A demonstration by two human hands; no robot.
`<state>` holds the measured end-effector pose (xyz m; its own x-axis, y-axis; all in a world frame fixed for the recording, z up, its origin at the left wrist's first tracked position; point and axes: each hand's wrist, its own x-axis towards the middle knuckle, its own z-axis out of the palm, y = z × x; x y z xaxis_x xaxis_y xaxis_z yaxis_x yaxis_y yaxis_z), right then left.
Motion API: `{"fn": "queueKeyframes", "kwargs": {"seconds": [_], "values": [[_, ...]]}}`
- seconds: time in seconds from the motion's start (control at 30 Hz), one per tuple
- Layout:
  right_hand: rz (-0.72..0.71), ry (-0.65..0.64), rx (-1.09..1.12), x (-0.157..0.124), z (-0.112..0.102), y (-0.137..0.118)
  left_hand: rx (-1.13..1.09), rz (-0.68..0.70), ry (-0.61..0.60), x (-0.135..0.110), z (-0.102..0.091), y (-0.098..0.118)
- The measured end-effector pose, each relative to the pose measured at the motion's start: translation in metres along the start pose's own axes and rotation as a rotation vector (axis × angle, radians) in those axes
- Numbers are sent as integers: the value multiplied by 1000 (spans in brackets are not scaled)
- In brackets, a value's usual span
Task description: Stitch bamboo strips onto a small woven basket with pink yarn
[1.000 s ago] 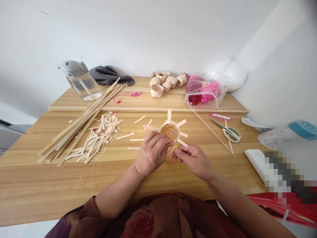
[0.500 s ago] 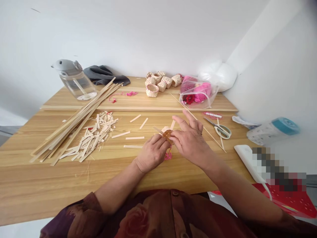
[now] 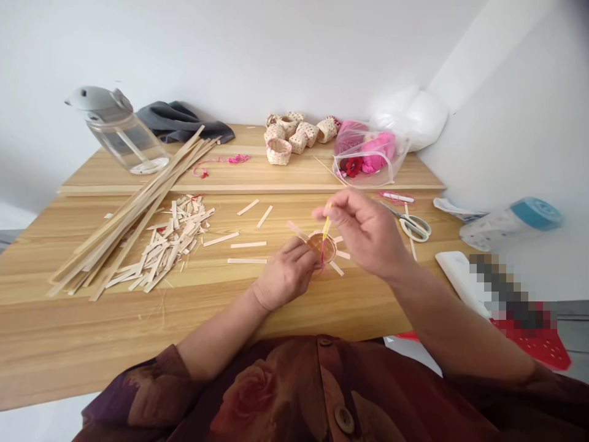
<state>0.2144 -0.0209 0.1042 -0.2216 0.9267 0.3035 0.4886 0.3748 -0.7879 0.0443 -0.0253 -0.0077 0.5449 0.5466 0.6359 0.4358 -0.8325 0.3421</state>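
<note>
My left hand is closed on the rim of a small woven basket, whose hollow faces up toward me. Several flat strips stick out around its edge. Above and to the right, my right hand pinches a thin yellow and pink thread between thumb and fingers. The thread's upper part is yellow; lower down it turns pink and reaches the basket. More pink thread lies beside the left fingertips. The left fingers hide part of the basket's near side.
Loose short strips and a heap of offcuts lie left, beside long strips and a bottle. Small finished baskets and a bag of pink yarn stand behind. Scissors lie right.
My right hand has left the basket and risen, now pinching the yellow and pink thread. The basket has turned, so its hollow and outspread strips show. The whole view has shifted slightly.
</note>
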Motion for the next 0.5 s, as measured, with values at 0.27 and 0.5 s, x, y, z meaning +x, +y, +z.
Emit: {"fn": "queueKeyframes", "kwargs": {"seconds": [0.27, 0.5], "values": [[67, -72, 438, 21, -41, -22, -407, -212, -72, 8, -14, 0], [-367, -183, -543, 58, -85, 17, -544, -325, -213, 13, -24, 3]]}}
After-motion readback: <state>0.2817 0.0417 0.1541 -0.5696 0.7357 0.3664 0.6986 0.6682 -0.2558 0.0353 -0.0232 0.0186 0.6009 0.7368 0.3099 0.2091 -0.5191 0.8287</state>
